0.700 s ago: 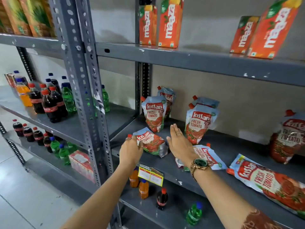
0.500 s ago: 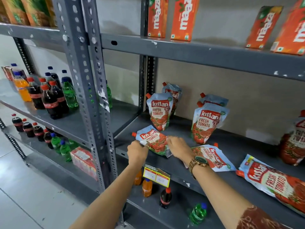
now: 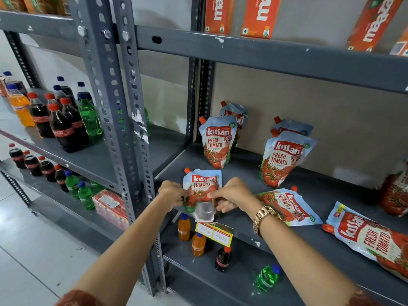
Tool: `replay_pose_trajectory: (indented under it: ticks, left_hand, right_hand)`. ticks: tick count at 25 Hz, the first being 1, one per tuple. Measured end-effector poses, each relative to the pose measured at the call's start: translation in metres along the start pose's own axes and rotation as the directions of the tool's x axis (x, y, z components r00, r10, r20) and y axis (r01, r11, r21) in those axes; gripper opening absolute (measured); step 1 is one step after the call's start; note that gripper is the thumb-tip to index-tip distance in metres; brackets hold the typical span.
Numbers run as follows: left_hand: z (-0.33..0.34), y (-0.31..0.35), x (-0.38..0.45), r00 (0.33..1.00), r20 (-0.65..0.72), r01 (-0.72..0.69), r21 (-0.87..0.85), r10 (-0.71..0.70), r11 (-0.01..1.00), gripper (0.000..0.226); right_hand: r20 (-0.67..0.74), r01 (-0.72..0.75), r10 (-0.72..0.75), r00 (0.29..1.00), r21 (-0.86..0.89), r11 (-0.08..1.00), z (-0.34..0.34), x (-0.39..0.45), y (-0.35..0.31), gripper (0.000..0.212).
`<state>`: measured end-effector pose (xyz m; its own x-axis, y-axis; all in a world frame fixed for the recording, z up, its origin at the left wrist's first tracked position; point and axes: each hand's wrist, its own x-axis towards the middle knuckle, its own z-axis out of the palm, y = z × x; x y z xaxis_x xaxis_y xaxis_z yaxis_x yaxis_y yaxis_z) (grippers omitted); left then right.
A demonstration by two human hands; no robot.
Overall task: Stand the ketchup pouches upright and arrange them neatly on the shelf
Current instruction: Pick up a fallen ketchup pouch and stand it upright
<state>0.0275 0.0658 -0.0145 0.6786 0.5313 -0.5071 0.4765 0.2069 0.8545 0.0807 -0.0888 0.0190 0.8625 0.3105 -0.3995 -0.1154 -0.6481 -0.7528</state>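
I hold one ketchup pouch [image 3: 202, 188] between both hands at the front left of the grey middle shelf [image 3: 242, 180]; it is lifted, its label faces me and its base hangs over the shelf's edge. My left hand [image 3: 172, 194] grips its left side, my right hand [image 3: 234, 194] its right side. Two pouches [image 3: 217, 142] stand upright at the back left, one behind the other, and two more [image 3: 282, 160] stand further right. One pouch [image 3: 289, 205] lies flat beside my right wrist, another [image 3: 371, 237] lies flat at the right. A pouch [image 3: 395, 191] leans at the far right edge.
Orange juice cartons [image 3: 260, 16] stand on the shelf above. A perforated upright post [image 3: 117, 107] rises left of my hands. Soda bottles [image 3: 64, 120] fill the left rack. Small bottles [image 3: 198, 244] and a yellow price tag [image 3: 214, 234] sit below the shelf edge.
Both hands closed on the flat front-left pouch and raised it from lying to nearly upright, drawing it toward the shelf's front edge. The camera moved closer.
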Motion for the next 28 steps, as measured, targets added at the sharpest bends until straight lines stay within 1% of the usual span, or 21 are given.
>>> replay_pose_trajectory:
  ticks: [1, 3, 5, 7, 9, 11, 12, 15, 17, 19, 21, 24, 26, 28]
  left_hand:
    - [-0.003, 0.0, 0.0, 0.999, 0.036, 0.019, 0.029, -0.02, 0.999, 0.038]
    - [-0.004, 0.002, 0.002, 0.998, 0.053, 0.024, 0.071, -0.028, 0.997, 0.044]
    - [0.0, 0.002, 0.001, 0.999, 0.037, 0.025, 0.111, -0.029, 0.994, 0.042]
    - [0.005, 0.001, 0.002, 1.0, -0.006, -0.003, 0.202, 0.004, 0.979, 0.034]
    - [0.01, 0.001, 0.003, 0.996, -0.031, -0.069, 0.256, 0.08, 0.964, 0.023]
    - [0.014, 0.004, 0.003, 0.988, -0.028, -0.142, 0.237, 0.153, 0.961, 0.017]
    - [0.017, 0.006, 0.003, 0.981, -0.025, -0.183, 0.217, 0.193, 0.959, 0.017]
    - [0.023, 0.019, -0.003, 0.942, 0.009, -0.334, 0.135, 0.336, 0.933, 0.017]
    - [0.027, 0.024, -0.005, 0.899, 0.029, -0.437, 0.088, 0.437, 0.895, 0.019]
    - [0.031, 0.023, -0.004, 0.865, 0.038, -0.503, 0.08, 0.501, 0.861, 0.022]
    - [0.035, 0.015, -0.005, 0.853, 0.016, -0.521, 0.076, 0.522, 0.85, 0.024]
    - [0.039, 0.006, -0.006, 0.86, -0.075, -0.496, 0.109, 0.505, 0.861, 0.019]
    - [0.042, 0.003, -0.01, 0.858, -0.111, -0.49, 0.116, 0.501, 0.864, 0.017]
    - [0.043, 0.002, -0.014, 0.847, -0.166, -0.494, 0.103, 0.505, 0.863, 0.021]
  right_hand:
    - [0.017, -0.029, 0.029, 0.999, 0.015, 0.999, 0.003, 0.0, 0.001, 0.028]
    - [-0.019, -0.071, 0.073, 0.997, 0.083, 0.994, 0.009, 0.001, 0.007, 0.027]
    - [0.012, -0.103, 0.103, 0.995, 0.234, 0.967, 0.014, 0.003, 0.013, 0.021]
    - [0.054, -0.123, 0.11, 0.992, 0.38, 0.917, 0.017, -0.001, 0.017, 0.014]
    - [-0.007, -0.117, 0.135, 0.991, 0.451, 0.885, 0.017, -0.001, 0.021, 0.016]
    - [-0.085, -0.076, 0.134, 0.987, 0.484, 0.872, 0.016, -0.001, 0.027, 0.01]
    - [-0.133, -0.038, 0.118, 0.984, 0.489, 0.872, 0.015, -0.001, 0.028, 0.011]
    - [-0.279, 0.092, 0.042, 0.959, 0.451, 0.888, 0.011, -0.004, 0.028, 0.024]
    - [-0.385, 0.175, -0.034, 0.922, 0.339, 0.924, 0.008, -0.01, 0.026, 0.034]
    - [-0.461, 0.255, -0.144, 0.876, 0.188, 0.948, 0.006, -0.013, 0.028, 0.036]
    - [-0.473, 0.31, -0.23, 0.851, 0.097, 0.946, 0.006, -0.012, 0.033, 0.035]
    - [-0.433, 0.311, -0.26, 0.863, 0.05, 0.949, 0.003, -0.007, 0.037, 0.035]
    - [-0.404, 0.319, -0.271, 0.874, 0.055, 0.946, -0.002, -0.005, 0.04, 0.033]
    - [-0.405, 0.375, -0.308, 0.861, 0.095, 0.922, -0.01, -0.007, 0.043, 0.029]
